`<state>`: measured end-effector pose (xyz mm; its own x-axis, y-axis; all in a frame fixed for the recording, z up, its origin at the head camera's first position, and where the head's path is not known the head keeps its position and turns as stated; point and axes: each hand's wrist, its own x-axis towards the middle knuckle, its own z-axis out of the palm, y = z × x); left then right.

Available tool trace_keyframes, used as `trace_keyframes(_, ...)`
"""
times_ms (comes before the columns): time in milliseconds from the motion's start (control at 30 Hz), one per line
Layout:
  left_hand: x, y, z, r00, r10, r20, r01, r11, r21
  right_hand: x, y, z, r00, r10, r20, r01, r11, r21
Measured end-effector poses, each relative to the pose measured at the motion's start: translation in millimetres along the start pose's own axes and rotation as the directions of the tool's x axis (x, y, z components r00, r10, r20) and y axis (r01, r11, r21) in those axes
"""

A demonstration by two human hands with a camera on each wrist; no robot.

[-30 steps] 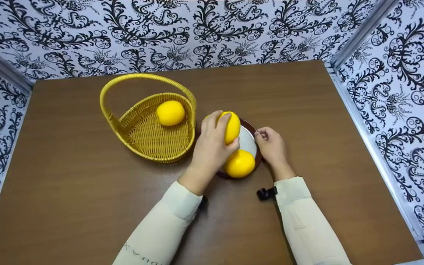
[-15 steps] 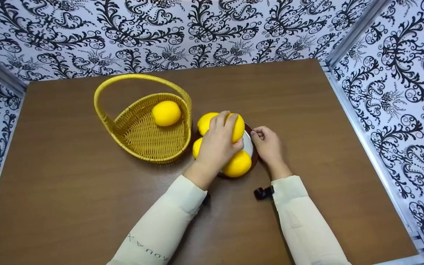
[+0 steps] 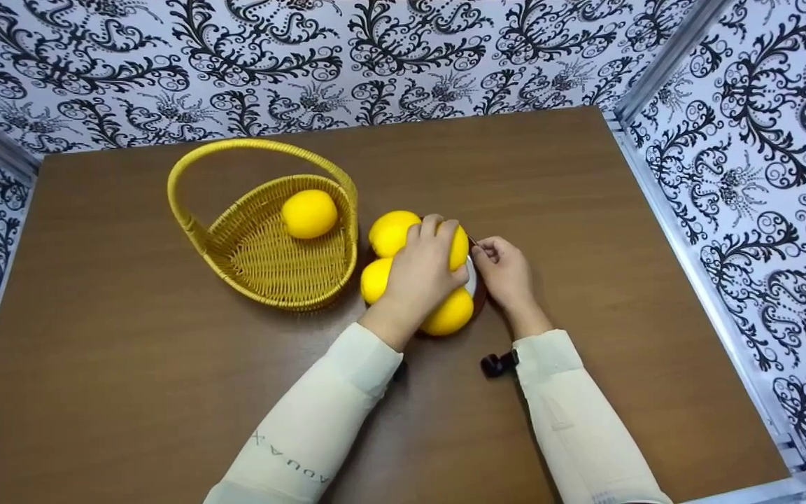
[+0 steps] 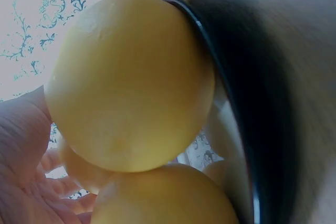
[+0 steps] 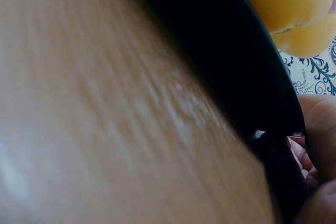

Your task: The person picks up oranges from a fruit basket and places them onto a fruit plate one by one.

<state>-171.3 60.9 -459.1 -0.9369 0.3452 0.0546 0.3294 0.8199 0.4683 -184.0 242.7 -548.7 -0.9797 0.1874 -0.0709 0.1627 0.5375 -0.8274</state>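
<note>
My left hand grips a smooth yellow fruit from above, over a brown-rimmed plate with a white inside. Other yellow fruits lie close around it: one at the back left, one at the left and one in front. In the left wrist view a large fruit fills the middle, beside the dark plate rim. My right hand pinches the plate's right edge between thumb and fingers. Most of the plate is hidden under fruit and hand.
A yellow wicker basket with a tall arched handle stands left of the plate, one yellow fruit inside it. The brown wooden table is bounded by patterned walls at the back and sides.
My left hand has shifted right over the plate with its fruit, and the fruits at the plate's left have come into view. My right hand keeps its pinch on the rim.
</note>
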Motion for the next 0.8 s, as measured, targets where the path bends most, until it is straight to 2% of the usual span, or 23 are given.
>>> trace_keyframes(233,8.4,2.1,3.4,0.997,-0.024,0.069,0.024,1.000,0.012,0.3,0,0,1.000,0.006,-0.004,-0.006,1.000,0.013)
trace_keyframes(633,15.7,8.8,11.2,0.991,-0.062,0.115,0.049,0.993,0.109,0.3,0,1,1.000,-0.003,-0.014,0.003,1.000,0.005)
trace_keyframes(800,16.6,8.8,12.0,0.989,-0.071,0.130,0.057,0.993,0.104,0.6,0,2,1.000,-0.003,-0.023,0.003,1.000,0.000)
